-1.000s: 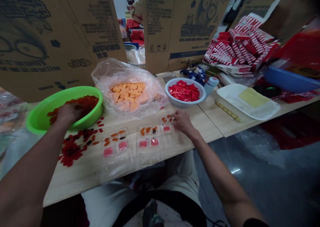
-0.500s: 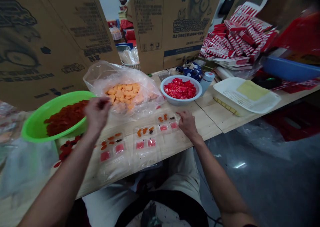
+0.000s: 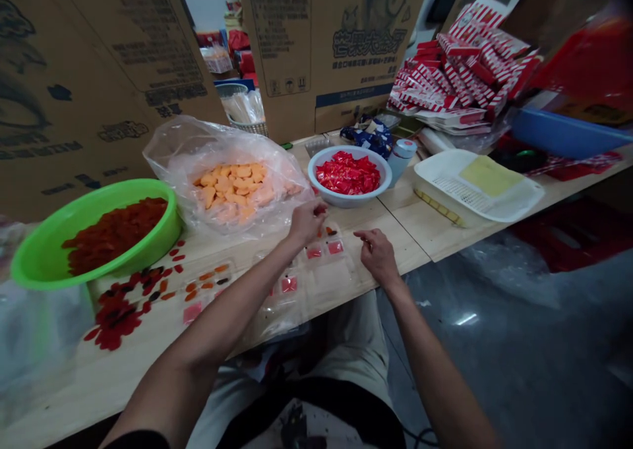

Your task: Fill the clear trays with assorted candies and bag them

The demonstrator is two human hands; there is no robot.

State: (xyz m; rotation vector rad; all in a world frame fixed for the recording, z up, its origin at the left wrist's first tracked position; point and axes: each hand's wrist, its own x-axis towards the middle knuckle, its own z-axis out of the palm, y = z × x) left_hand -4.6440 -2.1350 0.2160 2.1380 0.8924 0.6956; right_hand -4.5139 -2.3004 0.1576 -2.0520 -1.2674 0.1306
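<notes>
My left hand (image 3: 305, 220) reaches across the wooden table (image 3: 148, 343) and hovers over the rightmost clear plastic tray (image 3: 329, 264), fingers pinched on something small and dark red. My right hand (image 3: 376, 256) rests at that tray's right edge with fingers curled, touching it. Three clear trays lie in a row; their compartments hold small orange, dark and pink candies. A green bowl (image 3: 30, 264) of dark red gummies sits at the left. Loose red gummies (image 3: 123, 300) lie scattered on the table in front of it.
A clear bag of orange candies (image 3: 232, 185) and a white bowl (image 3: 346, 198) of red wrapped sweets stand behind the trays. A white basket (image 3: 475, 192), stacked red-and-white packets (image 3: 455, 80), a blue tub (image 3: 568, 139) and large cardboard boxes (image 3: 99, 73) surround the table.
My left hand left the green bowl, crossed rightward over the trays and now hangs over the rightmost tray. My right hand shifted slightly toward the tray's right edge.
</notes>
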